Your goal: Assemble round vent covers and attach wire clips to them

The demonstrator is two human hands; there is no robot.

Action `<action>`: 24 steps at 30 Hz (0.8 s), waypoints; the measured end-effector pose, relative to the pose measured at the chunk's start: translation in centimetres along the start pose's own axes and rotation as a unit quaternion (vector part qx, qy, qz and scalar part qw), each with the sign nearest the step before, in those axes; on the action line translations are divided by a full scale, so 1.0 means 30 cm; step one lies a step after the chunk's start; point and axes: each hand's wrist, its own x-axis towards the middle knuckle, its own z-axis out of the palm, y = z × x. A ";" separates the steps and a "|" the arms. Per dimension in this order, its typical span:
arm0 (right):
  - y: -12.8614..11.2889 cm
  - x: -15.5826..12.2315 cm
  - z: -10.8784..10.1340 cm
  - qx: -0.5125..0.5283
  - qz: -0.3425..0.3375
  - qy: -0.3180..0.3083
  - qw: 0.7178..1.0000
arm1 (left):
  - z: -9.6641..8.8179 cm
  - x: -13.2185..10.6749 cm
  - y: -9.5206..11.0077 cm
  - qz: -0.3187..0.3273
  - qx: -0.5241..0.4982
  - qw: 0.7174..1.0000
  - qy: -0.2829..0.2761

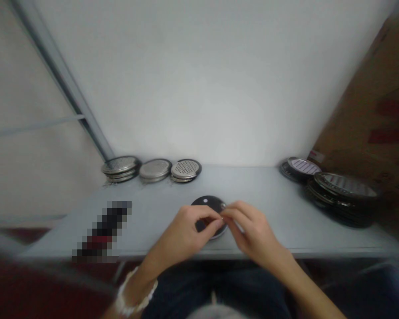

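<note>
A black round disc (208, 205) with a small white dot lies on the white table (239, 186), partly covered by my hands. My left hand (186, 235) curls over the disc's near part and appears to grip it. My right hand (252, 232) comes in from the other side, its fingertips pinching a small bright piece (222, 217) at the disc's right edge. The piece is too small to identify. A white beaded bracelet (133, 294) circles my left wrist.
Stacks of perforated metal discs (154, 169) stand along the table's back edge at left. Taller stacks of dark rimmed discs (344, 195) stand at right, before a cardboard box (369, 102). A pixelated dark object (101, 231) lies at the table's left front.
</note>
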 end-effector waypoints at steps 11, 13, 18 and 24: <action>0.014 -0.002 0.003 -0.023 -0.010 -0.020 0.999 | 0.002 0.007 -0.042 0.021 -0.009 1.000 -0.014; 0.016 -0.003 0.002 -0.018 -0.007 -0.024 1.000 | 0.002 0.007 -0.044 0.029 -0.008 0.999 -0.013; 0.012 -0.003 -0.004 -0.011 -0.005 -0.026 1.000 | 0.005 0.006 -0.050 0.048 -0.004 0.999 -0.005; 0.012 -0.001 -0.003 -0.006 -0.012 -0.016 1.000 | 0.010 0.004 -0.057 0.081 0.001 0.997 0.011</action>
